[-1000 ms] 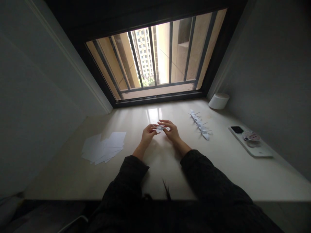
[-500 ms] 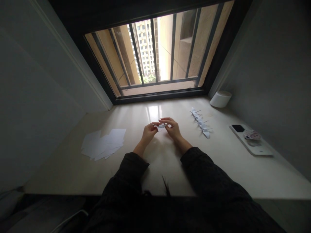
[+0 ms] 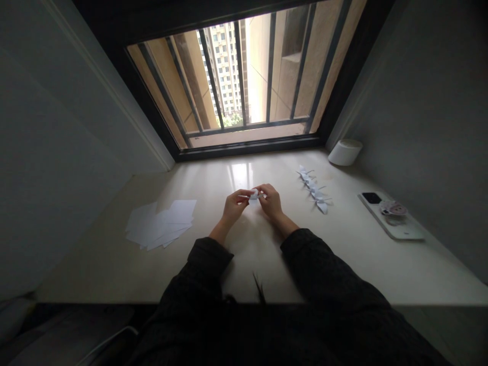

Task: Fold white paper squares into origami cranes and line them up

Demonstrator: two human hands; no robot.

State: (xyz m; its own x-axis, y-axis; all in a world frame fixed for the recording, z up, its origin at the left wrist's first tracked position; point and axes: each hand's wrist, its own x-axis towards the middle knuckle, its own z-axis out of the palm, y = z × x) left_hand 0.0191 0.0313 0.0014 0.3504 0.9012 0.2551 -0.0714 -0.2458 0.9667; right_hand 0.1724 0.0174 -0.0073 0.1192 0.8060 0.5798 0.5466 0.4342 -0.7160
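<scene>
Between my hands is a small folded piece of white paper (image 3: 253, 195), much like the paper cranes on the right. My left hand (image 3: 234, 205) pinches its left side between thumb and fingers. On the other side, my right hand (image 3: 270, 201) grips its right part with the fingers curled over it. Fingers partly hide the folds. A row of several white paper cranes (image 3: 313, 190) stands to the right of my right hand. Left of my left hand lies a spread pile of white paper sheets (image 3: 160, 225).
A white phone (image 3: 400, 229) with a round ornament on its back lies at the right. By the window corner stands a white cylinder-like object (image 3: 345, 152). The pale tabletop (image 3: 251, 264) runs up to the dark-framed, barred window (image 3: 244, 147).
My right fingers have drawn in and curled closer over the folded paper, which is turned a little and shows a different side. The whole view has shifted slightly.
</scene>
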